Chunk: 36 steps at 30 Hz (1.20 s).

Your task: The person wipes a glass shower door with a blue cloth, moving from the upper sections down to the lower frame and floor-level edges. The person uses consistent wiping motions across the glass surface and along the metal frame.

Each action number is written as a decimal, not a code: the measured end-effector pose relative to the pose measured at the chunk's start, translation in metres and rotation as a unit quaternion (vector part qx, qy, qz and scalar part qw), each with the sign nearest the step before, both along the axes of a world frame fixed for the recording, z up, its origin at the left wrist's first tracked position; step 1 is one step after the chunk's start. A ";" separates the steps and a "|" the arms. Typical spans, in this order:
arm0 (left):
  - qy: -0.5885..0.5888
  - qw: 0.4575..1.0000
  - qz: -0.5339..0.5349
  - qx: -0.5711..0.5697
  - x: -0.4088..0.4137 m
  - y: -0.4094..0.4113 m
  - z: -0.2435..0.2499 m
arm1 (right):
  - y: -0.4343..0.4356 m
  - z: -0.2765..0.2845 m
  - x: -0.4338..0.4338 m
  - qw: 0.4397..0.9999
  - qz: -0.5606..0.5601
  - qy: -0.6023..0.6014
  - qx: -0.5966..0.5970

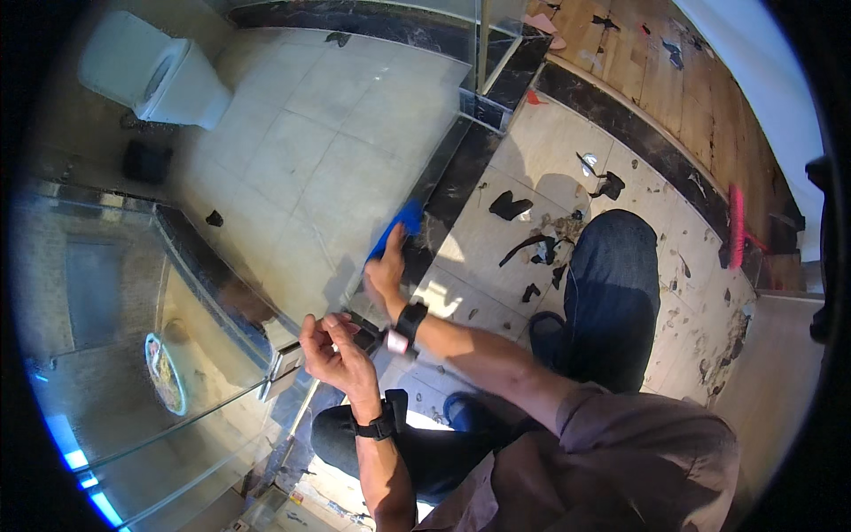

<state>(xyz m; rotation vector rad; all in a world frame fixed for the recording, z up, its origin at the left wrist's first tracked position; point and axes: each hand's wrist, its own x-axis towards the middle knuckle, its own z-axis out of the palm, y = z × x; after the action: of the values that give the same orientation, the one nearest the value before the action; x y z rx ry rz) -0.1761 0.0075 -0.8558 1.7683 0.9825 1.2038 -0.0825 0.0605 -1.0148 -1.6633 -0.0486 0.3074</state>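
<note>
My right hand (pixel 387 265) grips a blue cloth (pixel 404 226), holding it at the dark marble threshold (pixel 452 176) beside a glass panel. Lower left of it, my left hand (pixel 338 352) is raised with its fingers curled near the end of a dark bar-like object (pixel 364 329); whether it grips this cannot be told. Both wrists wear black straps. The glass edge and a square metal fitting (pixel 286 367) are close to my left hand. My knees are bent over the tiled floor.
Black scraps (pixel 510 206) and dirt litter the tiles on the right. A pink brush-like object (pixel 736 226) lies by the far threshold. A white toilet (pixel 156 73) stands upper left. Curved glass encloses a corner with a light-blue-rimmed basin (pixel 181 399).
</note>
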 end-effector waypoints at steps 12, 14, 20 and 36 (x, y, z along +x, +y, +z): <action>0.022 0.998 -0.040 0.043 0.056 -0.006 0.066 | -0.017 0.045 0.005 0.993 0.063 -0.061 0.084; 0.034 0.995 -0.046 0.083 0.071 -0.001 0.079 | -0.030 0.084 -0.048 0.986 0.115 -0.045 0.109; 0.062 0.985 -0.067 0.144 0.118 -0.005 0.141 | -0.025 0.072 -0.007 0.983 0.151 -0.072 0.077; 0.126 0.959 -0.221 0.126 0.210 -0.008 0.194 | -0.002 0.175 0.078 0.926 0.037 -0.321 0.197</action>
<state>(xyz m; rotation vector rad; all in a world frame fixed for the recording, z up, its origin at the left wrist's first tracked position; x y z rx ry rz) 0.0341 -0.0008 -0.6620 2.2373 0.5348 0.8577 -0.0043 0.0586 -0.8399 -1.2979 -0.6267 -0.1974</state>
